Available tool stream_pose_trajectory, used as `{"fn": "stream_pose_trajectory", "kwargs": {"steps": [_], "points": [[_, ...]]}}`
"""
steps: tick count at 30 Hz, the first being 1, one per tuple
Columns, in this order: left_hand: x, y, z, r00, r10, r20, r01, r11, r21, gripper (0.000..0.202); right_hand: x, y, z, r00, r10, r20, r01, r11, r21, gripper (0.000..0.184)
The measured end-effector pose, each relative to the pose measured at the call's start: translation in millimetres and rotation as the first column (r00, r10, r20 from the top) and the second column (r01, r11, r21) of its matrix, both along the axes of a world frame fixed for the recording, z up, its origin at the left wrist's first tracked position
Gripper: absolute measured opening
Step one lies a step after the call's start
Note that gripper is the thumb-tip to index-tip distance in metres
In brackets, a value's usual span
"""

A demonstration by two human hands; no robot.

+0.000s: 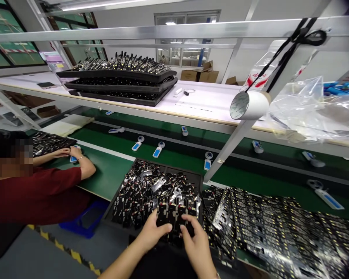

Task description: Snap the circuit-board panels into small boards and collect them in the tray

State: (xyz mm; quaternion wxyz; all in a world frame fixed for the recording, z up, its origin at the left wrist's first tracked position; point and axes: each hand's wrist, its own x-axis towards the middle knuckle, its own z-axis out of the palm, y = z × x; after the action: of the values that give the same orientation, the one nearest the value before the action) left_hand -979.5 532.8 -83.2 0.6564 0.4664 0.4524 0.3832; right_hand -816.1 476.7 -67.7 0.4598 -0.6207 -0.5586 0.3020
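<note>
Between my two hands is a black circuit board panel (172,213), a row of narrow boards side by side with small red and silver parts along its far edge. My left hand (154,233) grips its left side, thumb on top and the other fingers mostly hidden. At the right side my right hand (195,241) holds it with thumb and forefinger bent over the surface. Just beyond the panel, a black tray (196,179) is heaped with loose small black boards (138,190). Stacked, larger panels with yellow dots (267,217) lie to the right.
A green conveyor (180,153) runs behind, carrying several white-and-blue handheld devices (158,149). Above it, a shelf (203,99) holds stacked black trays (119,83). A metal post (229,149) with a white tape roll (250,105) slants down nearby. A co-worker in a red sleeve (66,172) sits left.
</note>
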Motion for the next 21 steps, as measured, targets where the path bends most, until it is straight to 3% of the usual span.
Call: {"fn": "stream_pose_trajectory", "kwargs": {"steps": [4, 8, 10, 13, 16, 18, 21], "points": [[4.4, 3.6, -6.0, 0.989, 0.08, -0.124, -0.074, 0.996, 0.049, 0.041, -7.1, 4.0, -9.0, 0.991, 0.062, 0.119, -0.064, 0.998, 0.007, 0.029], [9.4, 5.4, -6.1, 0.96, 0.149, -0.238, -0.103, 0.976, 0.193, 0.028, -15.6, 6.9, -12.8, 0.977, 0.031, 0.212, -0.04, 0.998, 0.042, 0.038], [9.7, 7.6, -4.1, 0.989, 0.085, -0.122, -0.072, 0.991, 0.112, 0.035, -12.9, 12.0, -10.7, 0.977, 0.011, 0.212, -0.025, 0.998, 0.063, 0.036], [8.1, 8.2, -2.7, 0.986, -0.069, 0.149, 0.095, 0.98, -0.173, 0.048, -6.7, 18.6, -5.6, 0.966, 0.086, 0.243, -0.103, 0.993, 0.058, 0.042], [6.7, 5.0, -5.0, 0.971, -0.012, 0.239, 0.084, 0.952, -0.295, 0.05, -7.7, 19.5, -1.0, 0.899, 0.231, 0.373, -0.221, 0.973, -0.069, 0.061], [5.5, 3.4, -7.7, 0.968, 0.045, 0.245, 0.034, 0.951, -0.306, 0.053, -10.4, 18.7, 1.6, 0.853, 0.271, 0.446, -0.214, 0.961, -0.173, 0.071], [2.2, 3.5, -11.6, 0.966, 0.054, 0.253, 0.033, 0.944, -0.327, 0.052, -9.3, 18.9, 4.4, 0.853, 0.302, 0.426, -0.23, 0.95, -0.213, 0.075]]}}
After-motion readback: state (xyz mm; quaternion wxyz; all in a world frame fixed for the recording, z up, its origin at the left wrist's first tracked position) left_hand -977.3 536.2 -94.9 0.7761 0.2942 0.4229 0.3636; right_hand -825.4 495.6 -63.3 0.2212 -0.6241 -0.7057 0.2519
